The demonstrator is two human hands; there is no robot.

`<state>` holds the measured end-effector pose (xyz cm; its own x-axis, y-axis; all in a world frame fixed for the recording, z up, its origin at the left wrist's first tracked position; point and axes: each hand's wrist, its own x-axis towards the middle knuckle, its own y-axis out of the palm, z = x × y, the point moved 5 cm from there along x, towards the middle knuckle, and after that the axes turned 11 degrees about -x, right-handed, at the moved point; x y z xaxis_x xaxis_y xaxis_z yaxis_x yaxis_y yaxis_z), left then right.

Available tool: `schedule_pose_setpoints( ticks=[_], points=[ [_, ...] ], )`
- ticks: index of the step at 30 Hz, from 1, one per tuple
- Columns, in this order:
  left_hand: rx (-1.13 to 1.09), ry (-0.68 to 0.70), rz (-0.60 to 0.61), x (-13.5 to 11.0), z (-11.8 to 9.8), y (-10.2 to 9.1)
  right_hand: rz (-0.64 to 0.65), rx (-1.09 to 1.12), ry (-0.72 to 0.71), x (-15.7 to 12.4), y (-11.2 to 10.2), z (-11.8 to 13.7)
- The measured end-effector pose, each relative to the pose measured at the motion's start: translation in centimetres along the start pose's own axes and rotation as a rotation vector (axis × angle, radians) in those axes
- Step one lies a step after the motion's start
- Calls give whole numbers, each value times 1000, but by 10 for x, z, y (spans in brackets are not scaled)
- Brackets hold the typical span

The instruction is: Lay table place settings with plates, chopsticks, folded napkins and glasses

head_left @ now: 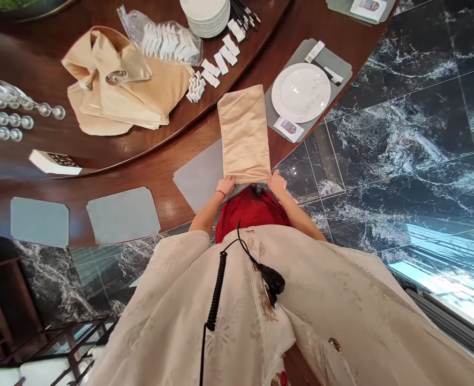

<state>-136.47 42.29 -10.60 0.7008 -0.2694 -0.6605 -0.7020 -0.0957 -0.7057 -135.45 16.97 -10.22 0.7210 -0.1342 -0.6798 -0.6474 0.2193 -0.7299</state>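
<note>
A folded beige cloth napkin (pixel 245 134) lies flat as a long rectangle on a grey placemat (pixel 198 177) at the table's near edge. My left hand (pixel 225 185) pinches the napkin's near left corner. My right hand (pixel 277 184) pinches its near right corner. Both hands are closed on the cloth's near edge, fingers curled over it.
A pile of beige napkins (pixel 116 86) and a bag of white pieces (pixel 164 40) sit on the round turntable (pixel 39 145), with stacked white plates (pixel 207 16) and glasses (pixel 7 112). A set place with a white plate (pixel 301 92) lies right. More grey mats (pixel 122 214) lie left.
</note>
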Motion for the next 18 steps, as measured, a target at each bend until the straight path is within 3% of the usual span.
schedule_pose_setpoints(
  ticks=[3, 7, 9, 12, 15, 18],
  points=[
    [53, 43, 38, 5, -1, 4, 70, 127, 94, 4, 12, -8],
    [91, 121, 45, 10, -2, 10, 64, 114, 5, 2, 26, -14],
    [99, 153, 29, 12, -3, 12, -63, 19, -120, 0, 33, -11],
    [105, 175, 13, 15, -5, 13, -267, -119, -438, -4, 50, 8],
    [96, 206, 4, 17, -5, 11, -301, -209, -707, -1, 66, 23],
    [82, 237, 20, 18, -2, 11, -279, -270, -787, 10, 69, 22]
  ],
)
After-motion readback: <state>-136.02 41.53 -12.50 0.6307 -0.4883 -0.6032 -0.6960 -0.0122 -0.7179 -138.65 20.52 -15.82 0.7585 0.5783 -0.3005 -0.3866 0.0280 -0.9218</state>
